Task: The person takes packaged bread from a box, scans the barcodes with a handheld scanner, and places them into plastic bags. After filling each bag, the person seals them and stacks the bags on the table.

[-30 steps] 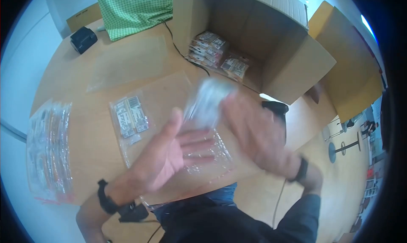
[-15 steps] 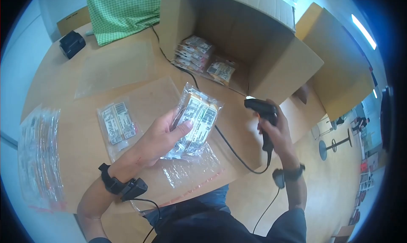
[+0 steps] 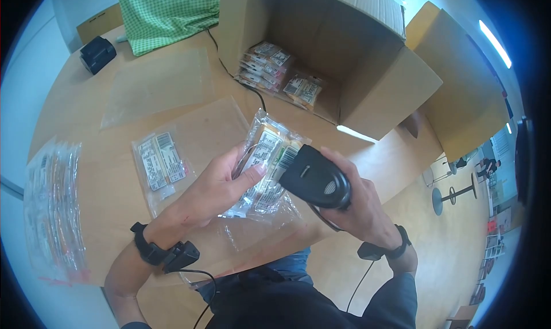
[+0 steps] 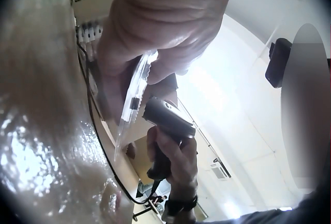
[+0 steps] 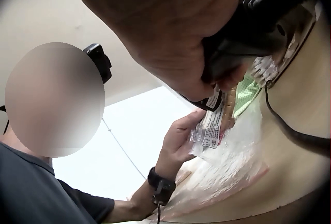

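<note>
Scanner (image 3: 317, 180) at packet (image 3: 266, 147): scanning step, it seems!
Head: right hand (image 3: 367, 211) grips scanner, left hand (image 3: 209, 191) pinches packet, near side, left of scanner; next wants a steady read. Left wrist: packet between fingers. Right wrist: fingers round handle (image 5: 240, 45).

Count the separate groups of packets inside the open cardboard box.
2: a tall stack on the left side of the box, and a lower group just right of it. More may be hidden behind them.
</note>
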Tool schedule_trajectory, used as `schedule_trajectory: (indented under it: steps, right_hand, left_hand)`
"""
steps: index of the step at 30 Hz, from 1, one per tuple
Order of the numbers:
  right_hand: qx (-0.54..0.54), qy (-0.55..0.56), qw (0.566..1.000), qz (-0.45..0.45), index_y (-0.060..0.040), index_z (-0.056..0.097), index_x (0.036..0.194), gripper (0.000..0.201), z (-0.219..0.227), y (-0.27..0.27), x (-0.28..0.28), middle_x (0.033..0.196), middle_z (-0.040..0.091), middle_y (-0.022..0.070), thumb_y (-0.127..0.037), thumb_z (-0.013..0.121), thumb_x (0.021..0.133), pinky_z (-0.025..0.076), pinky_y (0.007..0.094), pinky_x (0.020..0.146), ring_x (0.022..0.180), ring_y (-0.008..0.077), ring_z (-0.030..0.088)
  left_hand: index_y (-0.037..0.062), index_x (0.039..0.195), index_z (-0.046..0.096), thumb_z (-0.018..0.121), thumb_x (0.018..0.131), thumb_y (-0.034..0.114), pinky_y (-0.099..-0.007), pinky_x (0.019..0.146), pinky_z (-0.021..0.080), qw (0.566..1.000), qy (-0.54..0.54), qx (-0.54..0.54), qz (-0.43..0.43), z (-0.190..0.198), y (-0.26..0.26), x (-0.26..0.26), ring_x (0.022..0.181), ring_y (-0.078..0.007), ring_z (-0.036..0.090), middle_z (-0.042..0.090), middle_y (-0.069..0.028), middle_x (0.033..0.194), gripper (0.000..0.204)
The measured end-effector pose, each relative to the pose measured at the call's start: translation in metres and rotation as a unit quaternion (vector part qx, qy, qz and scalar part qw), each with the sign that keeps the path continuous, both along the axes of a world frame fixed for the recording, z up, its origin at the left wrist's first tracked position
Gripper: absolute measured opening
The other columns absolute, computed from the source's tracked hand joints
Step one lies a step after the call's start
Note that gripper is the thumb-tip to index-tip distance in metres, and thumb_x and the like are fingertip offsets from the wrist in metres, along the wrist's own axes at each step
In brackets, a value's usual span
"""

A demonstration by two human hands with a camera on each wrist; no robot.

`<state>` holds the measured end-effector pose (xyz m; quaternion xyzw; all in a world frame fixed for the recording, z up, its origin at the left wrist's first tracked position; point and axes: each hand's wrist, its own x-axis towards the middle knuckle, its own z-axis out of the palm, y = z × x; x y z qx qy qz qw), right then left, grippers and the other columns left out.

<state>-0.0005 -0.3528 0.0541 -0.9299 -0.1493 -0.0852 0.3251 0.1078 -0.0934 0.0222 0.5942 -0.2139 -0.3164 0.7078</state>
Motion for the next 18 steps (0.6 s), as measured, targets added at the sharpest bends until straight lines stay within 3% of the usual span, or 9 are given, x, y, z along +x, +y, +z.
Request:
schedule_trajectory:
  steps: [3,5,7,9,10,11,13,15,18]
  right_hand:
    - [0.057,0.027,0.993,-0.097,-0.0096,0.037,0.155,0.084,-0.006,-0.01,0.003,0.13,0.066,0.0233,0.001,0.077,0.081,0.055,0.0411,0.099,0.117,0.0398,0.069]
    - [0.05,0.015,0.984,-0.169,-0.0067,0.041,0.153,0.073,-0.024,-0.033,0.013,0.113,0.072,0.0192,-0.004,0.075,0.088,0.056,0.037,0.088,0.099,0.0281,0.072]
    - [0.081,0.099,0.963,-0.237,-0.0013,0.039,0.153,0.071,-0.032,-0.055,0.021,0.104,0.072,0.016,-0.01,0.074,0.092,0.056,0.0336,0.082,0.089,0.0211,0.07]
    - [0.041,0.06,0.966,-0.247,0.0045,0.037,0.154,0.072,-0.054,-0.085,0.028,0.094,0.071,0.012,-0.014,0.073,0.093,0.055,0.0308,0.077,0.081,0.0152,0.068]
    - [0.111,0.102,0.958,-0.242,0.0045,0.036,0.155,0.078,-0.051,-0.092,0.028,0.108,0.069,0.0179,-0.017,0.076,0.092,0.055,0.0339,0.082,0.093,0.0238,0.068]
    - [0.112,0.106,0.959,-0.238,0.0045,0.036,0.155,0.078,-0.052,-0.09,0.024,0.108,0.069,0.0179,-0.017,0.076,0.092,0.055,0.0339,0.082,0.093,0.0238,0.068]
    - [-0.205,-0.152,0.923,-0.288,0.0013,0.035,0.158,0.087,-0.055,-0.079,0.01,0.135,0.059,0.0245,-0.018,0.081,0.087,0.054,0.0374,0.092,0.119,0.0347,0.062]
    - [-0.206,-0.21,0.946,-0.136,-0.0005,0.036,0.158,0.093,-0.03,-0.032,-0.009,0.157,0.04,0.0261,-0.018,0.085,0.08,0.05,0.0417,0.104,0.142,0.042,0.045]
    - [-0.161,-0.143,0.977,0.007,-0.0001,0.042,0.155,0.085,-0.021,0.028,-0.017,0.158,0.043,0.0239,-0.008,0.081,0.08,0.05,0.0438,0.107,0.141,0.0411,0.049]
  left_hand:
    - [-0.0014,0.137,0.056,0.054,0.11,0.023,-0.0288,0.093,0.052,0.999,0.033,0.022,0.023,0.008,0.003,0.0,0.104,-0.0094,0.062,0.067,-0.0053,0.118,0.036]
    - [-0.0009,0.133,0.059,0.053,0.11,0.025,-0.029,0.092,0.053,0.995,0.078,0.032,0.052,0.014,0.007,-0.001,0.103,-0.0099,0.063,0.068,-0.0054,0.116,0.035]
    - [0.0004,0.127,0.062,0.051,0.111,0.028,-0.0293,0.091,0.054,0.977,0.169,-0.063,0.114,0.018,0.012,-0.002,0.103,-0.0119,0.066,0.069,-0.0068,0.114,0.033]
    - [-0.0027,0.132,0.058,0.054,0.11,0.031,-0.0333,0.093,0.057,0.974,0.169,-0.079,0.131,0.022,0.017,-0.009,0.105,-0.0167,0.071,0.072,-0.0099,0.114,0.04]
    - [-0.0009,0.131,0.059,0.053,0.11,0.029,-0.0317,0.092,0.055,0.974,0.168,-0.072,0.137,0.029,0.017,-0.016,0.103,-0.0147,0.068,0.07,-0.0078,0.113,0.036]
    - [0.0009,0.129,0.06,0.051,0.111,0.026,-0.0302,0.091,0.053,0.974,0.166,-0.065,0.143,0.031,0.017,-0.021,0.102,-0.0126,0.066,0.069,-0.0058,0.112,0.033]
    - [0.0008,0.131,0.058,0.05,0.112,0.027,-0.0306,0.092,0.053,0.973,0.165,-0.059,0.152,0.026,0.018,-0.029,0.103,-0.0129,0.066,0.068,-0.006,0.113,0.034]
    - [0.0007,0.133,0.056,0.05,0.112,0.027,-0.031,0.092,0.053,0.972,0.164,-0.051,0.158,0.02,0.014,-0.038,0.104,-0.0131,0.065,0.067,-0.0062,0.114,0.035]
    - [-0.0005,0.139,0.049,0.053,0.111,0.034,-0.0328,0.098,0.05,0.994,0.061,-0.052,0.074,0.022,-0.001,-0.06,0.112,-0.0191,0.063,0.063,-0.0117,0.124,0.045]
